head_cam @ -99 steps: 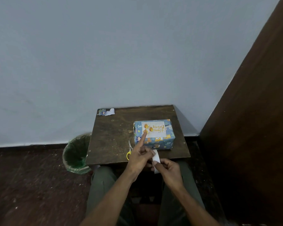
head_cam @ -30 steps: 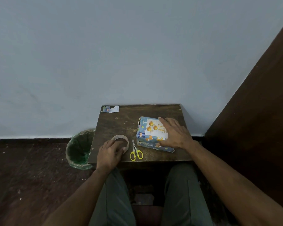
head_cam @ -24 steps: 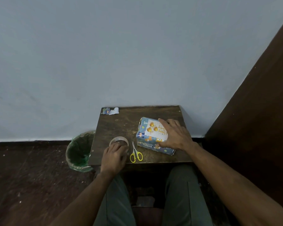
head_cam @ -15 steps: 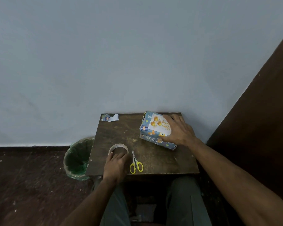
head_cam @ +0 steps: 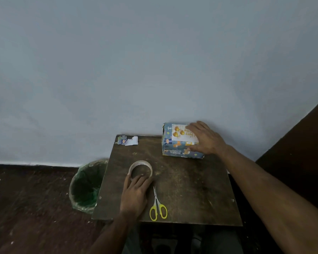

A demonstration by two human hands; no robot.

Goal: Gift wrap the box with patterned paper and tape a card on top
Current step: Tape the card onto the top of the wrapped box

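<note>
The wrapped box [head_cam: 180, 146] is a squat rectangular block covered in blue paper printed with small cartoon figures in orange and yellow, its folds slightly creased along the near side. On its top lies a white rectangular card [head_cam: 181, 133] showing three round golden shapes and some yellow lettering too small to read. The box stands at the far right corner of the table [head_cam: 189, 189], close to the wall, and the right hand [head_cam: 206, 137] lies over its right part, fingers spread and fairly straight across the card, thumb down against the near face of the box. The left hand [head_cam: 136, 191] rests flat on the table near the front left, well apart from the box, its straight fingertips touching the near rim of a roll of clear tape [head_cam: 140, 169], a pale translucent ring lying flat. Just right of that hand lie small scissors [head_cam: 157, 206] with yellow looped handles and thin metal blades pointing away. A torn scrap of wrapping paper [head_cam: 128, 140], part patterned and part white, sits at the far left corner. The table is a square of dark, scuffed, dusty wood. A green-lined bin [head_cam: 86, 186] stands on the dark speckled floor to its left, a plain pale blue-grey wall rises behind, and a dark brown wooden panel [head_cam: 301, 143] closes the right side.
</note>
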